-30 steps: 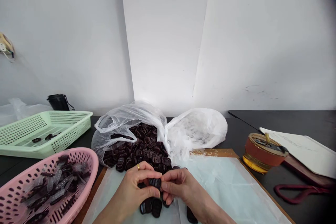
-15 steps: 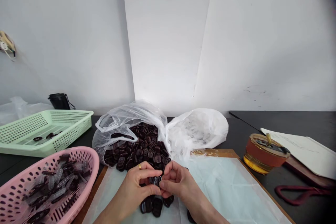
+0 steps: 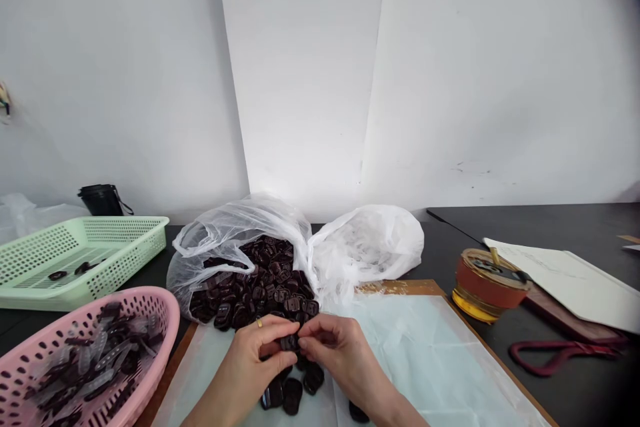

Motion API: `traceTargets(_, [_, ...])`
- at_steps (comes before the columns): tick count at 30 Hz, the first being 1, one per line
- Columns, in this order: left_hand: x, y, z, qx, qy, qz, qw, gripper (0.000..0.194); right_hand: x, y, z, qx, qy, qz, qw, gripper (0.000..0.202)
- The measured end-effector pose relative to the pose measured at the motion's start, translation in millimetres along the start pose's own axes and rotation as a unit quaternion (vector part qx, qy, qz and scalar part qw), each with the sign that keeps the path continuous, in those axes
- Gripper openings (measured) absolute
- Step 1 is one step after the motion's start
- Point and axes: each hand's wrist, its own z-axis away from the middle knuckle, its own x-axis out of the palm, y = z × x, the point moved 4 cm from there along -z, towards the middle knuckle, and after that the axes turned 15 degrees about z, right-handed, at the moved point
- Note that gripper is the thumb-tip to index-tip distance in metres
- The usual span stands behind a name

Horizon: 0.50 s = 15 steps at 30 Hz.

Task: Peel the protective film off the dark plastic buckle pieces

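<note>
A small dark, glossy plastic piece (image 3: 289,343) is pinched between the thumb and fingers of my left hand (image 3: 257,360). My right hand (image 3: 340,353) has its thumb and forefinger closed at the right edge of that same piece; whether they hold anything else is too small to see. Several similar dark pieces (image 3: 293,395) lie on the pale sheet (image 3: 425,347) under and in front of my hands. Just beyond my fingers, a heap of dark pieces (image 3: 255,287) spills from a clear plastic bag (image 3: 200,240).
At left stand a pink basket (image 3: 167,320) of dark and clear strips and a green basket (image 3: 150,240) with a few dark pieces. A white bag (image 3: 385,240) sits behind the sheet. At right are a round amber container (image 3: 490,287), scissors (image 3: 540,357) and a notebook (image 3: 565,273).
The view has shifted slightly, so the table things appear further left. My right hand has turned, its thumb and forefinger now at the piece's upper right edge. The left hand keeps its pinch.
</note>
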Motion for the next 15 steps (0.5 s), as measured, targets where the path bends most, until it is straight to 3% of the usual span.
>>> traceTargets(5, [2.7,6,2,0.018,-0.003,-0.097,0.995,0.038,-3,-8,4,-0.072,0.01,0.119,0.99,0.017])
traceTargets(15, [11.3,10,9,0.096,0.014,-0.205,0.974,0.046,2,-9,2,-0.084,0.056,0.173,0.98,0.013])
